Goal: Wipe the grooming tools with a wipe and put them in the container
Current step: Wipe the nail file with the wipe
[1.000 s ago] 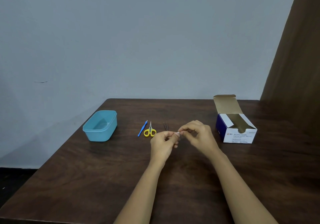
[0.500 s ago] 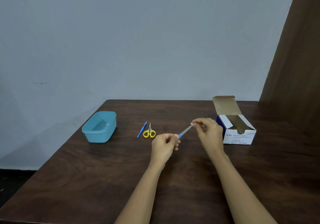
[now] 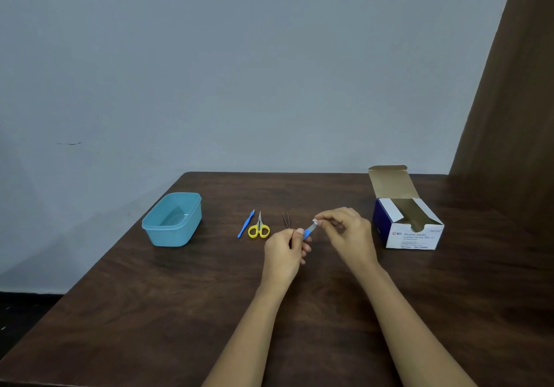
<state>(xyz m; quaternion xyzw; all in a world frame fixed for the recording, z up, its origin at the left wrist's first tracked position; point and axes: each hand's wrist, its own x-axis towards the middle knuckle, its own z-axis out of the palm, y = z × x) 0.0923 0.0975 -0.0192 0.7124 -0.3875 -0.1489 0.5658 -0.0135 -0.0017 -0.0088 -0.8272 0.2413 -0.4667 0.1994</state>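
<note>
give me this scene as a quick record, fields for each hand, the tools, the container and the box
left hand: grips the blue-handled tool by its blue end
right hand: pinches the white wipe on that tool's metal tip
lying unheld: blue stick tool, yellow scissors, tweezers, side by side
container: teal, no lid on, left of the tools, nothing visible inside
box: alcohol swabs box, flap open, at the right
surface: dark wooden table

Teal container [image 3: 172,220], yellow-handled scissors [image 3: 259,228], dark brown table [image 3: 150,296]
</note>
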